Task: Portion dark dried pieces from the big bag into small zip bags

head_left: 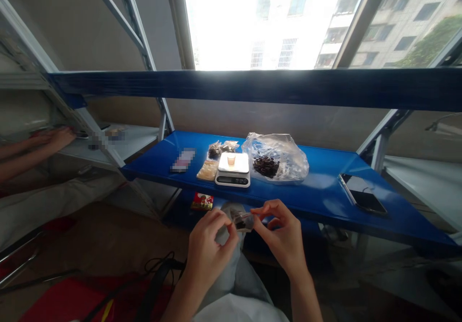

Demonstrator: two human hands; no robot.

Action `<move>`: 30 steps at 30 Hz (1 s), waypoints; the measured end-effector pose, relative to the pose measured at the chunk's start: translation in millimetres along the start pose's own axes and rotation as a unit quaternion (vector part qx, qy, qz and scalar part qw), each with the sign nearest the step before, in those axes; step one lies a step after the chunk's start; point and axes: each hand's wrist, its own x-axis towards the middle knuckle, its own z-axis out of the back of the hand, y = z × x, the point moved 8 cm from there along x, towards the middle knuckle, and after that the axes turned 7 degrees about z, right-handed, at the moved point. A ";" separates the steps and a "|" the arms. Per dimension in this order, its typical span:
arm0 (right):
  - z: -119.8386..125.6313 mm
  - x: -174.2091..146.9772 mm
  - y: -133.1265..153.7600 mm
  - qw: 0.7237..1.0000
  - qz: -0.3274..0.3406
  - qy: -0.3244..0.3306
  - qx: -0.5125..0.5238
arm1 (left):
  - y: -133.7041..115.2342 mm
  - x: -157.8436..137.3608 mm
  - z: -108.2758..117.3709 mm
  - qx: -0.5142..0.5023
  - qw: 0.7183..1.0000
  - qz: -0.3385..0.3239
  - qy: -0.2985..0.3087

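Between my two hands, above my lap and in front of the shelf edge, is a small clear plastic bag with dark bits inside. My left hand pinches its left side between thumb and finger. On the other side, my right hand pinches the opposite edge. A white digital scale stands on the blue shelf ahead, bearing a tiny cup. To its right lies a large clear bag holding dark dried pieces. Left of the scale are a pile of small empty-looking bags and several filled bags.
A smartphone lies on the right of the blue shelf. A blurred-out item rests at the left. Below is a red packet. A blue crossbar spans above. Another person's hands are at far left.
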 end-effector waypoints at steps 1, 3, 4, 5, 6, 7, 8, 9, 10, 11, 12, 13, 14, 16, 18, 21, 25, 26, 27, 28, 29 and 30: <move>-1.4 0.7 -4.2 1.000 -0.009 0.013 0.013 | 2.7 1.6 -1.1 -0.009 1.000 0.007 0.006; -5.7 1.9 -13.8 0.997 -0.030 0.044 0.054 | 10.9 5.0 -4.8 -0.030 0.999 0.030 0.024; -9.3 2.3 -18.9 0.994 -0.043 0.064 0.078 | 15.7 7.3 -7.0 -0.041 0.998 0.045 0.032; -14.1 2.6 -24.3 0.989 -0.058 0.087 0.101 | 20.1 10.1 -8.9 -0.051 0.996 0.059 0.037; -19.5 2.8 -30.0 0.983 -0.076 0.111 0.121 | 23.6 14.0 -10.2 -0.060 0.995 0.069 0.036; -24.5 3.4 -36.2 0.978 -0.095 0.130 0.135 | 25.1 19.0 -11.2 -0.068 0.995 0.073 0.030; -28.5 4.7 -42.6 0.973 -0.115 0.141 0.144 | 24.3 25.3 -12.6 -0.077 0.994 0.069 0.023; -30.9 7.5 -49.2 0.970 -0.134 0.142 0.148 | 21.0 32.6 -14.7 -0.090 0.994 0.056 0.018; -32.0 11.7 -55.5 0.968 -0.150 0.134 0.153 | 15.4 41.0 -17.7 -0.103 0.994 0.034 0.014; -32.6 17.4 -61.2 0.965 -0.163 0.125 0.161 | 7.9 49.9 -21.5 -0.117 0.993 0.006 0.013; -33.5 24.3 -66.2 0.962 -0.174 0.120 0.175 | 0.1 59.2 -26.5 -0.131 0.991 -0.024 0.015; -34.6 32.4 -70.6 0.957 -0.182 0.120 0.192 | -6.8 68.7 -32.0 -0.143 0.988 -0.051 0.015; -35.5 41.8 -75.0 0.952 -0.188 0.121 0.211 | -11.7 78.5 -37.8 -0.152 0.986 -0.071 0.013; -31.1 65.6 -84.9 0.949 -0.186 0.104 0.231 | -14.2 98.4 -49.4 -0.161 0.983 -0.090 0.000; -14.2 95.5 -96.8 0.964 -0.161 0.042 0.208 | -8.8 117.5 -60.4 -0.140 0.985 -0.095 -0.018; 16.5 141.6 -110.6 0.982 -0.109 -0.035 0.151 | 8.6 143.0 -77.4 -0.077 0.994 -0.073 -0.019; 43.9 195.4 -114.1 0.992 -0.045 -0.066 0.098 | 26.8 173.2 -94.5 -0.096 0.995 -0.019 -0.034; 46.5 205.9 -112.6 0.994 -0.028 -0.064 0.086 | 28.2 181.5 -99.6 -0.115 0.992 -0.006 -0.040; 47.1 214.5 -111.1 0.995 -0.012 -0.059 0.075 | 28.8 190.3 -105.7 -0.137 0.990 0.009 -0.044; 46.3 221.1 -109.8 0.997 0.002 -0.052 0.066 | 28.5 199.5 -112.6 -0.152 0.987 0.021 -0.046; 44.6 225.8 -109.1 0.997 0.013 -0.044 0.059 | 27.5 208.4 -119.5 -0.162 0.985 0.030 -0.047; 42.6 228.5 -109.0 0.998 0.023 -0.038 0.053 | 26.9 216.8 -126.2 -0.171 0.983 0.039 -0.047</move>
